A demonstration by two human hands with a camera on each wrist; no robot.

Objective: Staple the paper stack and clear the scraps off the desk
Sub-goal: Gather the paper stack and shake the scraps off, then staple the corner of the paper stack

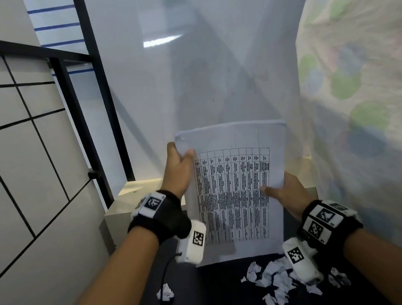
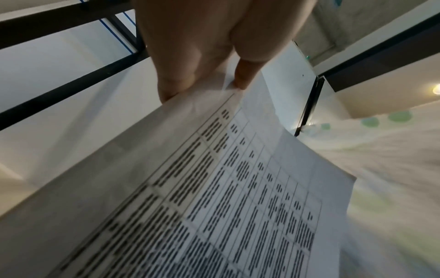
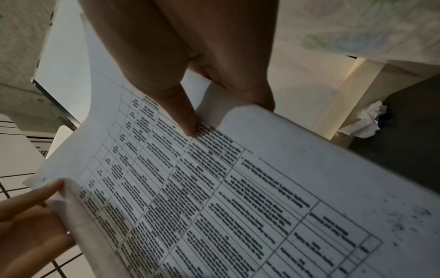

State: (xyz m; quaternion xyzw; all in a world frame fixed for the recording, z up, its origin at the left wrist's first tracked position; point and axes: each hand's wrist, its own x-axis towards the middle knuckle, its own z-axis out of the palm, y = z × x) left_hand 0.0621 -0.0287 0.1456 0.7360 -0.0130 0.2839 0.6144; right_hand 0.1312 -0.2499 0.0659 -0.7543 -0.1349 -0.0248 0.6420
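Note:
A paper stack (image 1: pixel 237 188) printed with a table stands upright, its bottom edge near the dark desk (image 1: pixel 218 302). My left hand (image 1: pixel 179 162) pinches its upper left corner, thumb in front. My right hand (image 1: pixel 277 193) grips its right edge at mid height, thumb on the print. The left wrist view shows the paper stack (image 2: pixel 214 188) pinched by the left hand (image 2: pixel 214 75). In the right wrist view the right hand (image 3: pixel 202 105) grips the paper stack (image 3: pixel 238 188). Several crumpled paper scraps (image 1: pixel 275 277) lie on the desk below; one scrap (image 1: pixel 165 293) sits apart at left. No stapler is visible.
A white wall panel (image 1: pixel 193 61) rises behind the desk, with a pale ledge (image 1: pixel 135 194) at its foot. A black metal frame (image 1: pixel 103 88) stands at the left beside a tiled wall (image 1: pixel 11 156). A patterned fabric (image 1: pixel 370 99) hangs at the right. A black cable (image 1: pixel 163 285) runs over the desk.

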